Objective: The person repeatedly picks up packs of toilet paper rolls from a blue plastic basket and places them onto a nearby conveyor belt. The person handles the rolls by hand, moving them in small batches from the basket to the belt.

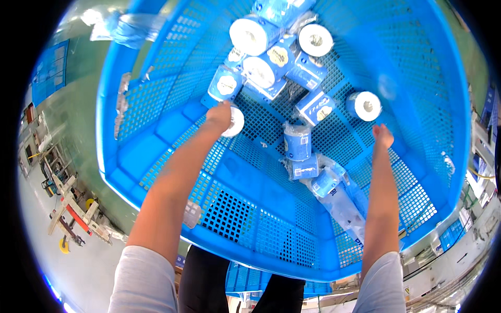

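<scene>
My left hand (220,116) is curled against a paper roll (236,123) whose white end shows beside the fingers; the hand covers much of its body. Just beyond it sits a blue-wrapped roll (225,84). My right hand (384,136) has its fingers curled, close below another wrapped roll (364,106) with its white end up. A gap seems to separate the two, and anything inside the fingers is hidden. Between my hands, several wrapped rolls (297,142) lie in the large blue plastic basket (250,180).
More rolls (255,35) are heaped at the basket's far side. Clear plastic film with blue print (342,206) lies toward its near right. Crumpled bluish plastic (130,28) hangs at the far left rim. A wheeled metal frame (70,203) stands on the floor to the left.
</scene>
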The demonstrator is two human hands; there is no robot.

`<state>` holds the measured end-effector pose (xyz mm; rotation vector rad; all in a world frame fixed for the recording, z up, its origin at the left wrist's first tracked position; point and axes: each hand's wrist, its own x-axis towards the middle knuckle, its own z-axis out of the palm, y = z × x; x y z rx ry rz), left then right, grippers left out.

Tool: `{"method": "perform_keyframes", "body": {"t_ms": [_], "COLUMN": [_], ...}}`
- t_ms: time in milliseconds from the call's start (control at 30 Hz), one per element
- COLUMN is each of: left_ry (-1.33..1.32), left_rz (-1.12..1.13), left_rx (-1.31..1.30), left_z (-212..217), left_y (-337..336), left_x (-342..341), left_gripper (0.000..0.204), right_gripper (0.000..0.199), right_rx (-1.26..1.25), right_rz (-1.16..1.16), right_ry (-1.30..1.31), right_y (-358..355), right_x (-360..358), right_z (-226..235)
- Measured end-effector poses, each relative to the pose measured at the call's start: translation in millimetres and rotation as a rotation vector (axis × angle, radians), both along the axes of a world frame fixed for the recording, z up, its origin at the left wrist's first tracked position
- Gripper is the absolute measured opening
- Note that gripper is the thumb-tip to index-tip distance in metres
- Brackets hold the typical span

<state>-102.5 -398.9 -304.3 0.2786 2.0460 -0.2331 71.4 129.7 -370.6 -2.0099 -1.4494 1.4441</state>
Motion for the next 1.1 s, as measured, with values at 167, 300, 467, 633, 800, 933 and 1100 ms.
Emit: {"method": "perform_keyframes", "body": {"t_ms": [167, 300, 467, 633, 800, 933, 1100], "left_ry": [-0.057, 0.083, 0.107, 0.068, 0.056, 0.07, 0.017], "left_rz": [0.096, -0.197, -0.345, -0.43, -0.341, -0.446, -0.414], "left_rx": [0.331, 0.425, 0.382, 0.189, -0.005, -0.01, -0.189], "left_z": [20.5, 52.1, 5.9, 10.1, 1.7, -10.9, -10.7], "left_y": [-37.2, -35.4, -8.6, 40.8, -0.2, -18.1, 24.9], "left_x": [-23.5, -35.2, -79.9, -79.2, -42.7, -21.9, -29.4], "left_gripper": [0.042, 0.047, 0.045, 0.044, 0.05, 0.057, 0.059], "right_gripper": [0.018, 0.038, 0.078, 0.064, 0.028, 0.027, 0.057], "right_rx": [0.496, 0.133, -0.008, 0.111, 1.027, 1.09, 0.329], "right_rz": [0.875, 0.867, 0.764, 0.733, 1.26, 1.231, 1.044], "right_ry": [-0.124, 0.106, -0.269, 0.218, 0.066, -0.507, -1.015], "right_y": [-43.6, -146.8, -207.2, -195.0, -145.4, -59.7, -16.0], "right_x": [-14.7, -139.8, -194.5, -160.0, -93.8, -13.6, 24.4], "right_z": [29.6, 47.0, -10.1, 16.5, 150.8, 178.2, 86.2]}}
